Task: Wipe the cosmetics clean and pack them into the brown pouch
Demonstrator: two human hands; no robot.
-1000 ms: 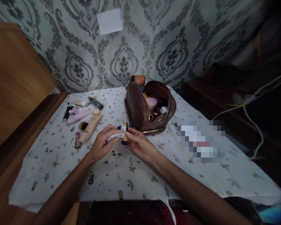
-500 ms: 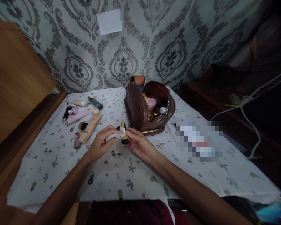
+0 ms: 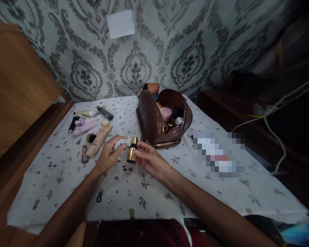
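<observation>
Between the fingers of my right hand (image 3: pixel 150 159) is a small gold and black cosmetic tube (image 3: pixel 132 151), like a lipstick, held nearly upright above the table. My left hand (image 3: pixel 109 154) pinches a crumpled white wipe (image 3: pixel 122 142) close against the tube's left side. Just behind my hands stands a brown makeup bag (image 3: pixel 153 120), unzipped, with a pink item (image 3: pixel 166 114), a white-lidded jar (image 3: pixel 179 121) and other cosmetics inside. To the left of my left hand lies a beige squeeze tube (image 3: pixel 99 141).
On the patterned white cloth (image 3: pixel 134 199) at left are a green bottle (image 3: pixel 105 113), a pink tube (image 3: pixel 84 127), a brush (image 3: pixel 91 138) and a small pinkish bottle (image 3: pixel 84 154). A blurred-out item (image 3: pixel 217 154) lies at right. White cables (image 3: pixel 275 144) hang beyond the table's right edge.
My right hand has turned the gold tube and shifted it slightly left and down, so more of its gold side shows. The wipe now sits beside it rather than across its front.
</observation>
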